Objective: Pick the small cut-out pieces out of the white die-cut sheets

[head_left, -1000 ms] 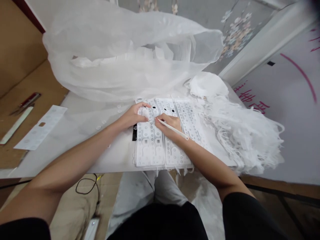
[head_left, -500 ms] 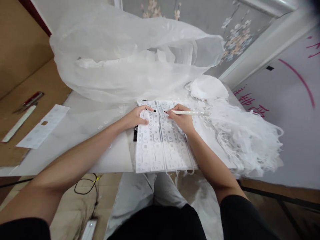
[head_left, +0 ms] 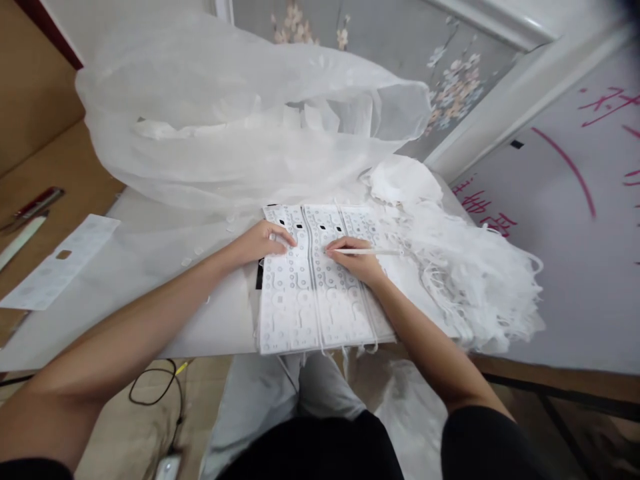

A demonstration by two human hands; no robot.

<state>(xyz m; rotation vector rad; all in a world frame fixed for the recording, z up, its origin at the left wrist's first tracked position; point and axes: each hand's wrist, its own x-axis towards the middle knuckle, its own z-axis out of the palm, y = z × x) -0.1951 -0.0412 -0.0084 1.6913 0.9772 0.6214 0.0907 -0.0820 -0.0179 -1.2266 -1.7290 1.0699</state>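
Note:
A stack of white printed sheets (head_left: pixel 285 320), patterned with grey circles and curved lines, lies at the table's front edge. Several small black squares show in a row near its top. My left hand (head_left: pixel 263 241) rests on the upper left of the stack, thumb and forefinger apart, holding nothing. In my right hand (head_left: pixel 357 262) is a thin white pen-like tool (head_left: pixel 380 252), pinched near its left end and pointing left over the sheets. Its tip is too small to make out. White cords run down between the sheet columns and hang over the edge.
A large translucent bag (head_left: pixel 225 153) lies behind. To the right, a heap of white cords and cloth (head_left: pixel 480 287) covers the table. A cut white strip (head_left: pixel 63 263), a red-handled tool (head_left: pixel 40 203) and a white-handled tool (head_left: pixel 23 240) lie at left. A cable (head_left: pixel 177 400) hangs below.
Both hands have moved down the stack, toward me. More black squares show above them, and the white tool has come down with my right hand. The camera view has swung slightly right.

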